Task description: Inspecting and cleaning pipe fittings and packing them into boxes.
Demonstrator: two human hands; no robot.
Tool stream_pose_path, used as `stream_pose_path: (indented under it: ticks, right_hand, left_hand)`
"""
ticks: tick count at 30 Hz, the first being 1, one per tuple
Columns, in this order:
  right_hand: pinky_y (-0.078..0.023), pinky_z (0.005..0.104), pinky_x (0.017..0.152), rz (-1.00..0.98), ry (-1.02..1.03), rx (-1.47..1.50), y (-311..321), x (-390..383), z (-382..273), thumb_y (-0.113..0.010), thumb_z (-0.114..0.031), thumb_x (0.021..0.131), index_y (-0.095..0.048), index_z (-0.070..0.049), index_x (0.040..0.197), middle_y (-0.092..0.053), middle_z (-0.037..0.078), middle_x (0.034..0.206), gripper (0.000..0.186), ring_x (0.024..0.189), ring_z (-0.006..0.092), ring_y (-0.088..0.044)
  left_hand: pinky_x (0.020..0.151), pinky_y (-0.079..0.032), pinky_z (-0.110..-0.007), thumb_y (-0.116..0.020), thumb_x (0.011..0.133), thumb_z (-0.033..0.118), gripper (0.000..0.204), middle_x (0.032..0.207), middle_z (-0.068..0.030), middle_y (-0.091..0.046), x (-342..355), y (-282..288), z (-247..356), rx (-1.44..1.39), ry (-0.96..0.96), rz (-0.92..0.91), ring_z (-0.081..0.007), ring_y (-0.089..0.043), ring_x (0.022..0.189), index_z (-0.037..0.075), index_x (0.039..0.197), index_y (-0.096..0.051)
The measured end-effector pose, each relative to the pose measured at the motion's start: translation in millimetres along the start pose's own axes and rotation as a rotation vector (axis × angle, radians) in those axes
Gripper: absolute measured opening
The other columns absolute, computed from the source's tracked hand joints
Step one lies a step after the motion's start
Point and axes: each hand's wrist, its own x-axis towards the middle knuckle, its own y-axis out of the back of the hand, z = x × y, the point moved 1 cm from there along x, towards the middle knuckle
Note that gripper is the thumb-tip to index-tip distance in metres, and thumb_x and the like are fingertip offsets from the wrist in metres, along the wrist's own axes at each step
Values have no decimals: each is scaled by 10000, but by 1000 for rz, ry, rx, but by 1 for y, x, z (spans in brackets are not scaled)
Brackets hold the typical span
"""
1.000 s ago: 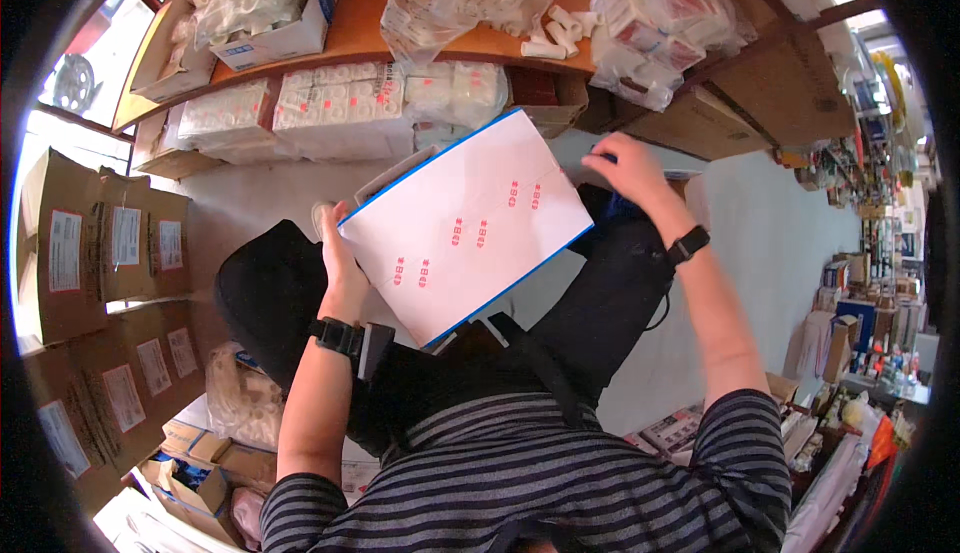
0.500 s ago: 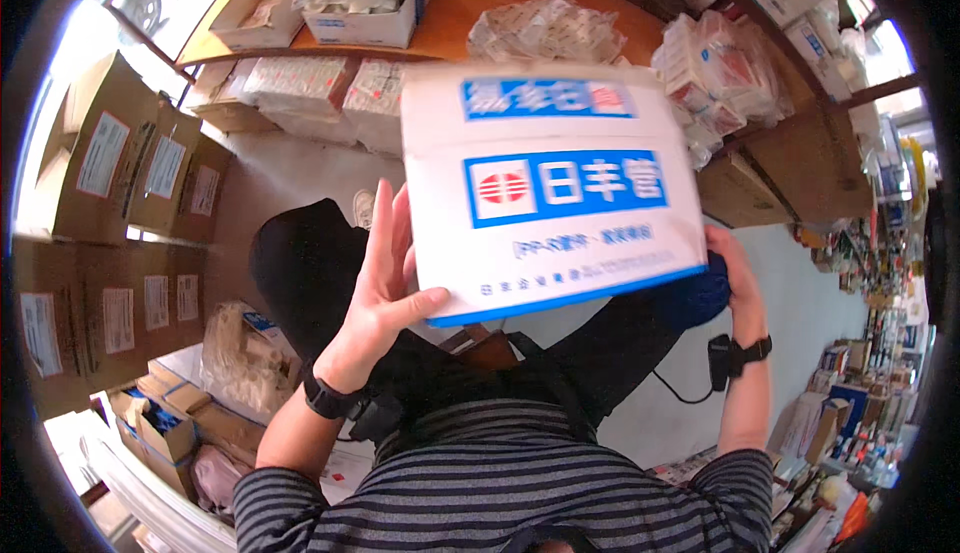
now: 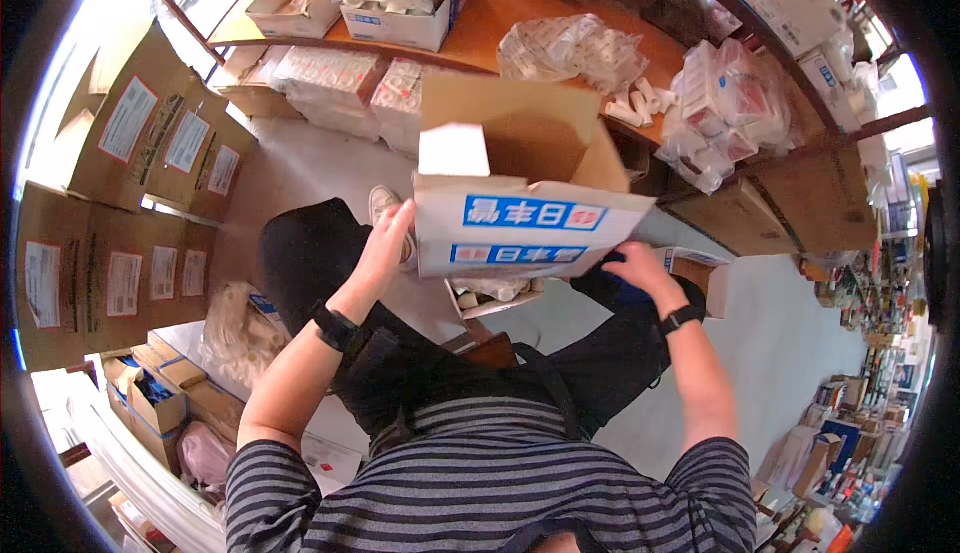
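Observation:
A white cardboard box (image 3: 520, 223) with blue and red print is held in front of me, turned upside down, its brown flaps open upward toward the shelf. My left hand (image 3: 385, 243) presses flat against the box's left side. My right hand (image 3: 640, 268) grips its lower right edge. Both wrists wear black bands. Below the box a smaller open carton (image 3: 490, 298) with white plastic fittings shows on my lap.
A wooden shelf (image 3: 520, 3) ahead carries bags of white fittings (image 3: 570, 48) and open cartons (image 3: 400, 3). Stacked brown cardboard boxes (image 3: 130, 183) stand at left. More boxes and bags (image 3: 160, 393) lie at lower left. Cluttered shelving runs along the right.
The box has been tipped over: its white printed face was toward me, and now its side faces me with the brown flaps open above. My right hand moved under its right edge.

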Motion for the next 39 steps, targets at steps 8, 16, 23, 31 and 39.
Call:
stream_pose_path:
  ticks: [8, 16, 23, 31, 39]
  right_hand:
    - [-475, 416, 801, -62, -65, -58, -17, -5, 2, -671, -324, 743, -590, -156, 1123, -629, 149, 1012, 423, 937, 335, -593]
    - [-480, 439, 733, 195, -144, -109, 49, -8, -33, -456, -551, 838, -642, -114, 971, -645, 163, 887, 494, 862, 349, -606]
    - [-481, 388, 784, -378, -38, -160, 66, -2, -38, -679, -584, 582, -643, -148, 1063, -652, 124, 981, 650, 899, 305, -617]
    - [-506, 391, 731, -384, -68, -307, 7, -10, -25, -658, -415, 635, -670, -79, 896, -660, 129, 912, 425, 854, 297, -633]
    - [-501, 409, 772, -150, -43, -207, 5, -25, -31, -691, -391, 648, -428, -70, 1265, -596, 225, 1038, 743, 909, 341, -610]
  left_hand:
    - [736, -480, -353, -564, 827, 395, 398, 882, -152, -639, 1, 8, -39, 664, 77, -500, -285, -609, 873, 7, 907, -592]
    - [955, -377, -397, -751, 625, 291, 545, 1189, -134, -482, -10, -36, 37, 1082, -867, -510, -298, -447, 1137, 74, 1083, -549]
    - [1023, -266, -468, -622, 694, 530, 571, 969, -122, -583, 2, -62, 43, 1517, -819, -874, -293, -518, 1029, 72, 1034, -610]
    - [751, -415, -401, -616, 692, 529, 448, 809, -78, -603, -24, -31, 29, 1661, -783, -879, -253, -577, 864, 111, 849, -641]
    - [897, -349, -514, -587, 754, 447, 452, 1078, -146, -557, -23, 7, 14, 1503, -626, -346, -301, -450, 1119, 69, 999, -621]
